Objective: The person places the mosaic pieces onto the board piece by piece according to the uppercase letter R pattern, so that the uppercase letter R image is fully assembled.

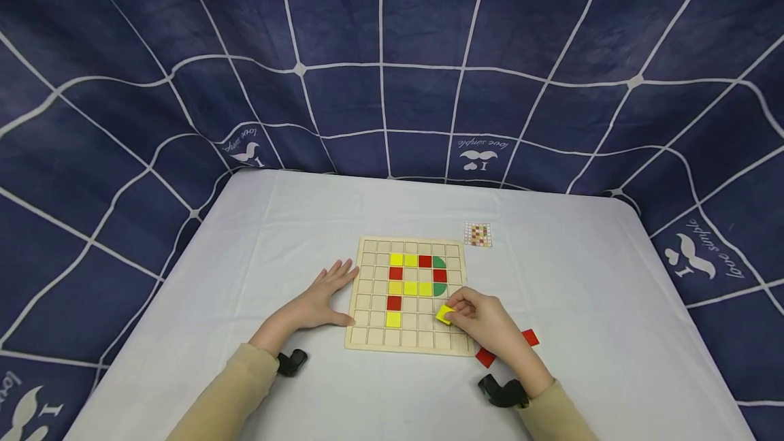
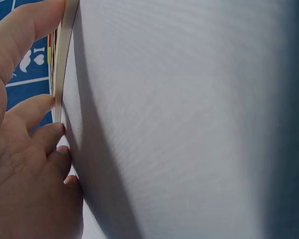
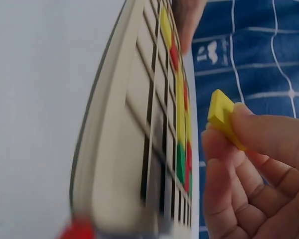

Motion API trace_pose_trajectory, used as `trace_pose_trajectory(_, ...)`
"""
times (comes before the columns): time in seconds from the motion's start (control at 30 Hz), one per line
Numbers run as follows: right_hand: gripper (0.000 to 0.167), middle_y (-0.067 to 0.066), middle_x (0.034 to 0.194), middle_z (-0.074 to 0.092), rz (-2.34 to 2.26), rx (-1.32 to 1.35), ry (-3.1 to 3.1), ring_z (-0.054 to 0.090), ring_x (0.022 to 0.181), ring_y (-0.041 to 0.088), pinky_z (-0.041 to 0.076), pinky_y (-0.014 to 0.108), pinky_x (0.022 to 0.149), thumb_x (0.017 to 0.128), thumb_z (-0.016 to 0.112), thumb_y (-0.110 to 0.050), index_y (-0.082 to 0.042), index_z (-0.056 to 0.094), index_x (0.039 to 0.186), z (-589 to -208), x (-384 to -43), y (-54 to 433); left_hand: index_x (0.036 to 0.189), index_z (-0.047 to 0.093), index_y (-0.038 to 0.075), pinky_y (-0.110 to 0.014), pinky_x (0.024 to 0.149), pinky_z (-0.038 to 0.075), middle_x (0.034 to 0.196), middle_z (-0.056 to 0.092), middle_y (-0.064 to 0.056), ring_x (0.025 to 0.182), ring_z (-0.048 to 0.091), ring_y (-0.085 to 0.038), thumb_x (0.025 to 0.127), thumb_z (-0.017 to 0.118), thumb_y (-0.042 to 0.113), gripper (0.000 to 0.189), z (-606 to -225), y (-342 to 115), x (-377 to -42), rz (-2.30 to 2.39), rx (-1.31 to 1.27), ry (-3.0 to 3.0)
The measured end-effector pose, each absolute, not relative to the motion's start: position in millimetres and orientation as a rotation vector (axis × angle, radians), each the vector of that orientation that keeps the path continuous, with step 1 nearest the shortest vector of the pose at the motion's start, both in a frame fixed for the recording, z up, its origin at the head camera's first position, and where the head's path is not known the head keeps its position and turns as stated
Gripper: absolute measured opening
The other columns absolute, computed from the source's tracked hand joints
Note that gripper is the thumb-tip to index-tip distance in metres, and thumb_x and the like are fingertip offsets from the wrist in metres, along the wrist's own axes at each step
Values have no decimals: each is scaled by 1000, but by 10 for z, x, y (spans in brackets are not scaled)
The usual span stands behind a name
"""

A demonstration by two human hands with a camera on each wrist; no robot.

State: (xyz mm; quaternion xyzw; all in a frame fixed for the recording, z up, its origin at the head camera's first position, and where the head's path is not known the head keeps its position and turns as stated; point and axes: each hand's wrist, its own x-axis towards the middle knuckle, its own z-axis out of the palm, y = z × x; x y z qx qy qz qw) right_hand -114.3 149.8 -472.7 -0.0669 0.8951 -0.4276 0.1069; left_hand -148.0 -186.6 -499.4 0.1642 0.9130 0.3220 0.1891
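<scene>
A pale wooden grid board (image 1: 370, 318) lies on the table, set with yellow and red squares and two green quarter-round pieces (image 1: 439, 262) that form a P-like figure. My left hand (image 1: 318, 299) rests at the board's left edge, thumb and fingertips touching it, fingers spread. Over the lower right of the board, my right hand (image 1: 480, 315) pinches a yellow square tile (image 3: 222, 112) between thumb and fingers. In the right wrist view the tile is held up off the board, tilted.
Two loose red tiles (image 1: 529, 337) lie on the white table (image 1: 294, 223) beside the right forearm. A small pattern card (image 1: 478, 235) sits past the board's upper right corner. A dark blue checked cloth (image 1: 343, 101) hangs behind the table.
</scene>
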Motion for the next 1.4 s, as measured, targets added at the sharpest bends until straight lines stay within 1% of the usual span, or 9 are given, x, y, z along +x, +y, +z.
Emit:
trace_pose_trajectory(0.2, 15, -6, 76, 62, -1333, -277, 2604, 57, 69, 10, 51, 16, 61, 81, 79, -12, -14, 67, 90, -4756, -1132, 1222, 155, 28, 9, -54, 125, 2, 166, 12, -13, 154, 2, -33, 73, 85, 29, 103, -4993, -1873, -1480, 905, 457, 2565)
trace_pose_trajectory(0.43, 13, -12, 73, 62, -1281, -488, 2580, 56, 65, 2, 51, 17, 61, 83, 79, -17, -17, 68, 89, -4822, -1069, 930, 156, 28, 9, -54, 125, 3, 166, 12, -12, 154, 3, -33, 73, 85, 31, 102, -5005, -1874, -1479, 896, 467, 2564)
trace_pose_trajectory(0.57, 12, -12, 70, 61, -1246, -555, 2568, 54, 63, 2, 49, 17, 59, 83, 79, -16, -16, 68, 88, -4839, -1061, 834, 156, 29, 10, -54, 125, 3, 166, 12, -12, 154, 3, -33, 73, 85, 31, 102, -5008, -1869, -1476, 899, 462, 2565)
trace_pose_trajectory(0.77, 12, -13, 68, 57, -1131, -630, 2598, 49, 59, 0, 45, 15, 56, 83, 78, -15, -17, 67, 85, -4875, -1046, 755, 156, 29, 10, -54, 125, 3, 166, 12, -13, 154, 3, -34, 73, 85, 32, 102, -5009, -1877, -1475, 899, 449, 2564)
trace_pose_trajectory(0.93, 12, -13, 68, 55, -1043, -651, 2667, 46, 60, -1, 43, 15, 56, 82, 79, -15, -17, 67, 84, -4906, -1023, 713, 156, 29, 10, -53, 125, 3, 166, 12, -12, 154, 3, -33, 73, 85, 31, 102, -5007, -1876, -1468, 904, 449, 2558)
trace_pose_trajectory(1.07, 12, -12, 69, 56, -1024, -657, 2695, 46, 61, -1, 43, 15, 56, 82, 79, -15, -16, 67, 84, -4902, -1016, 702, 156, 29, 10, -53, 125, 3, 166, 12, -12, 154, 3, -33, 74, 85, 31, 102, -4995, -1872, -1467, 895, 447, 2561)
trace_pose_trajectory(1.23, 12, -12, 73, 56, -997, -671, 2731, 47, 64, 0, 43, 14, 57, 82, 80, -17, -16, 68, 84, -4900, -1013, 699, 155, 29, 8, -56, 124, 3, 165, 12, -15, 154, 3, -36, 73, 85, 32, 102, -4977, -1875, -1477, 902, 472, 2569)
trace_pose_trajectory(1.4, 11, -10, 75, 54, -970, -699, 2769, 46, 66, 1, 43, 13, 58, 80, 81, -16, -17, 70, 82, -4918, -1003, 699, 156, 28, 9, -54, 125, 2, 166, 12, -13, 154, 2, -34, 74, 85, 33, 102, -4976, -1876, -1485, 891, 464, 2564)
